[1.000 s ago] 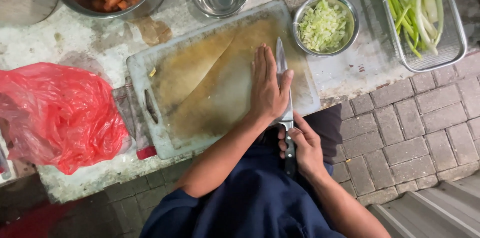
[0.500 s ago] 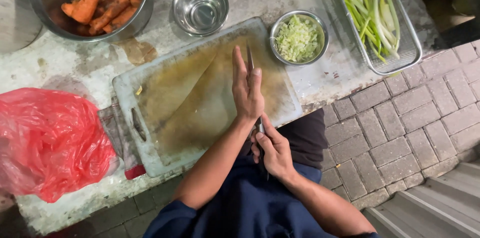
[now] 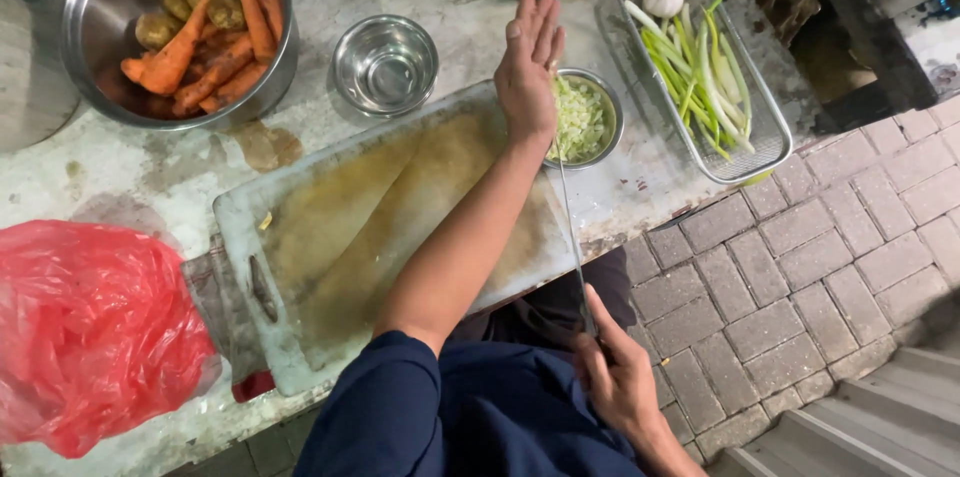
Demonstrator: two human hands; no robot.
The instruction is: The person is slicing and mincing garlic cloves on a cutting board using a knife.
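My left hand [image 3: 528,67] is stretched out flat, fingers straight, at the left rim of a small steel bowl [image 3: 603,97] of shredded pale green vegetable [image 3: 582,122]. It holds nothing. My left forearm crosses a stained white cutting board [image 3: 330,227]. My right hand [image 3: 618,377] is low, close to my body, and grips the handle of a long knife [image 3: 570,227]. The thin blade is seen edge-on and points up towards the small bowl.
A big steel bowl [image 3: 75,47] with carrots and potatoes stands at the back left, with an empty steel bowl [image 3: 385,65] beside it. A metal tray [image 3: 770,137] holds green onions and garlic. A red plastic bag [image 3: 90,337] lies left. Brick paving [image 3: 800,267] lies right.
My left hand has left the knife blade on the board and reached up to the small bowl. My right hand has drawn the knife back towards my body.
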